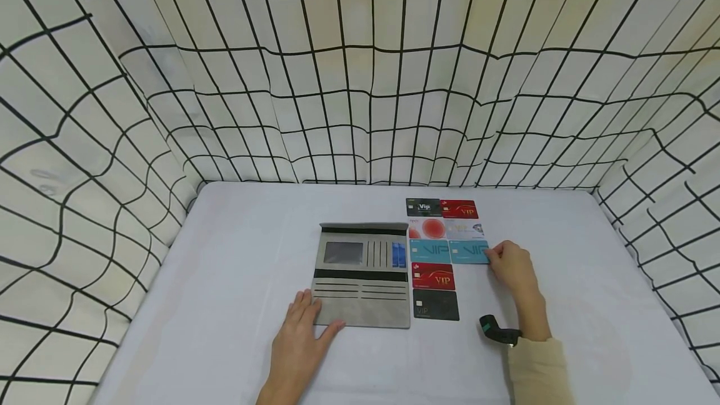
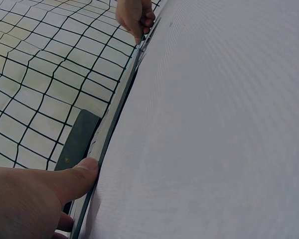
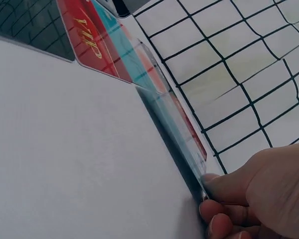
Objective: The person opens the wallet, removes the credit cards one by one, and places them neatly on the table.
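A grey wallet point(image 1: 360, 312) lies unfolded on the table, with card slots, a dark window and blue strips at its upper right. My left hand point(image 1: 299, 341) rests at its lower left corner, fingers extended over the left edge and thumb along the near edge. My right hand point(image 1: 513, 265) pinches the right end of a light blue VIP card point(image 1: 469, 252) between thumb and fingers. In the right wrist view that card point(image 3: 175, 134) is tilted, its near edge raised off the white surface. Left of it, a matching blue VIP card point(image 1: 430, 251) lies beside the wallet.
Above the blue cards lie a white card with a red circle point(image 1: 426, 228), a pale card point(image 1: 464, 229), a dark Vip card point(image 1: 423, 207) and a red VIP card point(image 1: 459, 209). Below are another red card point(image 1: 433, 275) and a black card point(image 1: 435, 305). Black-gridded netting point(image 1: 360, 80) encloses the white table point(image 1: 225, 280).
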Motion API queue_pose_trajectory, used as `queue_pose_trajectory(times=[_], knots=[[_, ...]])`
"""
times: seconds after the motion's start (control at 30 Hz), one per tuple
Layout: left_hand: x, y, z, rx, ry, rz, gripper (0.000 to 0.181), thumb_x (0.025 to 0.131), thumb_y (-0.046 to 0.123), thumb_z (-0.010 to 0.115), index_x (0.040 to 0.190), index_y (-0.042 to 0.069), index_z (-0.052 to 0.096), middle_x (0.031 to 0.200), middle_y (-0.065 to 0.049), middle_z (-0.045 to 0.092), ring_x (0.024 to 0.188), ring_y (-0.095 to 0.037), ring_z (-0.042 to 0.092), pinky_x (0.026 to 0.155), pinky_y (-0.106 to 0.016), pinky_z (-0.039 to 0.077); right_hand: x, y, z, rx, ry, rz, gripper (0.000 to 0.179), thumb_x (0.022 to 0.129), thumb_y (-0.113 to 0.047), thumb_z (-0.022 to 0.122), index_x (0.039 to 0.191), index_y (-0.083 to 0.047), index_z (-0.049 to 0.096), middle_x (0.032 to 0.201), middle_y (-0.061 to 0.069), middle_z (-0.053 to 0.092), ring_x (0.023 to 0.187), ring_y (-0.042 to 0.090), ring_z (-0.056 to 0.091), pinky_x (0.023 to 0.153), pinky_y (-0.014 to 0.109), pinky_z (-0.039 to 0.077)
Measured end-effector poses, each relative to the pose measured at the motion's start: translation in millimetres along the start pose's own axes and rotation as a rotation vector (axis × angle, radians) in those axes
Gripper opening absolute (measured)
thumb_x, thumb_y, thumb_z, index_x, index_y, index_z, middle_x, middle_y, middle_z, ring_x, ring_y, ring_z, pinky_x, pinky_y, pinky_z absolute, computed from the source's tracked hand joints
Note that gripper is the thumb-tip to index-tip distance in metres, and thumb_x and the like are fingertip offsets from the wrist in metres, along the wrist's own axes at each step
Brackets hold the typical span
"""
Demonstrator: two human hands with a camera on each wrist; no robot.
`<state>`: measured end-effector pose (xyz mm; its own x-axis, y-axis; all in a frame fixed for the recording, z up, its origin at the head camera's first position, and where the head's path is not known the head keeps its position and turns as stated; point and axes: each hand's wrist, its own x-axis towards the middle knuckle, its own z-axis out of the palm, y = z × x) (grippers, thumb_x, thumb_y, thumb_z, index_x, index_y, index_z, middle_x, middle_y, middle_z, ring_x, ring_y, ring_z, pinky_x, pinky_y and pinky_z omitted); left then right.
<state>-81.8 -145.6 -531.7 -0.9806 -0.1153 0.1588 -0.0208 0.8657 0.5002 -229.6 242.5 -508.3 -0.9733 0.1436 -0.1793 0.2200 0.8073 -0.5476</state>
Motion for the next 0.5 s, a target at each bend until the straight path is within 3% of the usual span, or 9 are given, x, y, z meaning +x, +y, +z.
queue_pose_trajectory(times=[0.5], knots=[[-0.2,0.5,-1.0,-0.014,-0.002,0.003,0.062,0.083,0.044,0.079,0.122,-0.003,0.067,0.144,-0.023,0.055,0.138,-0.041,0.05,0.114,-0.053,0.042,-1.6,-5.8,6.2,-0.054,0.024,0.045,0.025,0.102,-0.016,0.057,0.099,0.009,0.057,0.085,0.023,0.065,0.074,0.028,0.057,0.061,0.03,0.044]])
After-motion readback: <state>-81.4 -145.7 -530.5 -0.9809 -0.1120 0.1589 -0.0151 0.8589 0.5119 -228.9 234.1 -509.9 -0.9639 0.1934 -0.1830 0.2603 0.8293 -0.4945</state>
